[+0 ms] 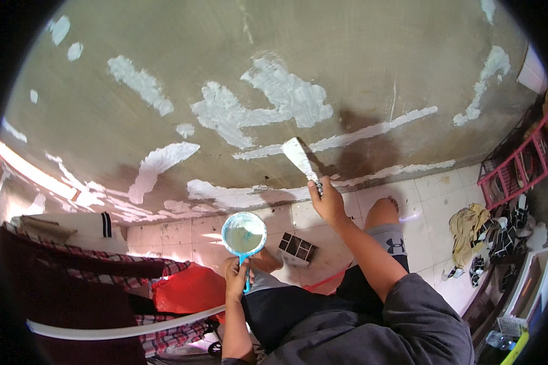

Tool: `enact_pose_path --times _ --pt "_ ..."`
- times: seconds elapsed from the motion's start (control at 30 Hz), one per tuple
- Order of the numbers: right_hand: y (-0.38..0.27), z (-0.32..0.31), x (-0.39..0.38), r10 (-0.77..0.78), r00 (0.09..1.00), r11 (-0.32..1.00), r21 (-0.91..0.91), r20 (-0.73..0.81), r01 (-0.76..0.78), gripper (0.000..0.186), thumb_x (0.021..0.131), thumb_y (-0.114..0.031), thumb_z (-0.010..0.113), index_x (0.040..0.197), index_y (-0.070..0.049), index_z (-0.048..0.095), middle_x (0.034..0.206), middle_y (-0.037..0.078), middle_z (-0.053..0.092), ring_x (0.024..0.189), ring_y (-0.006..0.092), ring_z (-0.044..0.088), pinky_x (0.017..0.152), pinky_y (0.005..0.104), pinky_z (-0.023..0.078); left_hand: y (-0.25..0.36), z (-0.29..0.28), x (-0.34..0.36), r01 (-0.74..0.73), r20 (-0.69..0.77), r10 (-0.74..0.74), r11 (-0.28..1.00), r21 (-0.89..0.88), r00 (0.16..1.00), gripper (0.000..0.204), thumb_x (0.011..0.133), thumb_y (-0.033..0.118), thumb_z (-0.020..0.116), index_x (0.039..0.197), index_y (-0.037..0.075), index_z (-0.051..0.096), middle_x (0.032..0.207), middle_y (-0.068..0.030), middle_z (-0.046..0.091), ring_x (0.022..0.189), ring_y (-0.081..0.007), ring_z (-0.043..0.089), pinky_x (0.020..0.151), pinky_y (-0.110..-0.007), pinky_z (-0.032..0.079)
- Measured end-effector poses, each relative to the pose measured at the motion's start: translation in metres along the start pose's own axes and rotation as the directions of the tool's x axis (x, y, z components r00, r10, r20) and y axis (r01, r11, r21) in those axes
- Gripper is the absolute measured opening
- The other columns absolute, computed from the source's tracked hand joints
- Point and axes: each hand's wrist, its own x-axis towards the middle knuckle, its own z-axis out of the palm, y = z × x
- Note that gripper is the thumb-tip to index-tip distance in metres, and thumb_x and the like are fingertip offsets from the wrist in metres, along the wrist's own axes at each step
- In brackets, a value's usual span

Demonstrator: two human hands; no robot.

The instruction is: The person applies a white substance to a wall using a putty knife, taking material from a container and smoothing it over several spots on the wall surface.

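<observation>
The upper frame is filled by a grey-brown wall (pixel 371 67); below, pale floor tiles (pixel 417 237) are laid. A pink rack (pixel 540 161) is seen at right, bright light (pixel 38 174) at left.

Dark grey shirt (pixel 377 340) — short-sleeved, black-and-grey shorts (pixel 356 285)

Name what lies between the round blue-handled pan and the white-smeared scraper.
In the head view, between pan and scraper show pale tiled floor, then grey wall bearing a rough white patch; no loose object.
</observation>
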Motion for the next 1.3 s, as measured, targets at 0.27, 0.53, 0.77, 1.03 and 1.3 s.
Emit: enact_pose_path --times 0.27,0.53,0.77,1.03,1.3 --pt "-0.062 -0.040 -0.034 -0.390 0.877 0.912 0.249 0.282 0.325 0.032 0.097 -0.032 0.059 0.109 -0.002 0.056 0.091 0.024 0.068 0.085 0.0430 0.066 0.073 0.0475 0.051 -0.004 0.007 0.000 -0.006 0.097 -0.007 0.991 0.135 0.995 0.026 0.099 0.029 0.061 0.104 0.003 0.062 0.063 -0.0035 0.059 0.048 -0.0109 0.054 0.045 -0.025 0.042" --pt "-0.077 -0.060 -0.049 -0.312 0.763 0.938 0.056 0.566 0.342 0.025 0.093 -0.029 0.061 0.097 -0.005 0.067 0.085 0.021 0.069 0.081 0.0420 0.066 0.072 0.0489 0.051 -0.011 0.012 0.008 -0.077 0.232 0.036 0.983 0.169 0.972 0.023 0.098 0.025 0.063 0.101 0.003 0.061 0.064 -0.0022 0.059 0.050 -0.0091 0.054 0.046 -0.024 0.043" --pt "-0.054 0.008 -0.080 -0.262 0.753 0.894 -0.143 0.604 0.425 0.026 0.095 -0.028 0.057 0.100 -0.006 0.069 0.089 0.022 0.069 0.085 0.0403 0.067 0.077 0.0496 0.053 -0.006 0.025 0.009 -0.148 0.248 0.091 0.964 0.222 0.964 0.018 0.097 0.020 0.064 0.097 0.002 0.065 0.066 -0.0012 0.059 0.051 -0.0072 0.055 0.044 -0.023 0.043" --pt "-0.041 0.025 -0.082 -0.235 0.710 0.895 -0.137 0.664 0.425 0.026 0.094 -0.028 0.058 0.100 -0.005 0.069 0.088 0.021 0.070 0.085 0.0384 0.069 0.078 0.0494 0.054 -0.003 0.033 0.013 -0.119 0.278 0.047 0.962 0.247 0.959 0.018 0.097 0.021 0.064 0.097 0.004 0.066 0.067 -0.0007 0.059 0.051 -0.0063 0.054 0.044 -0.022 0.043" --pt "-0.050 -0.001 -0.056 -0.079 0.721 0.997 0.061 0.688 0.051 0.033 0.095 -0.032 0.060 0.093 -0.001 0.070 0.075 0.016 0.070 0.071 0.0273 0.070 0.070 0.0426 0.053 -0.004 0.026 0.016 -0.087 0.217 0.050 0.983 0.164 0.975 0.025 0.098 0.027 0.063 0.092 0.003 0.061 0.061 -0.0030 0.058 0.046 -0.0096 0.054 0.043 -0.024 0.043"
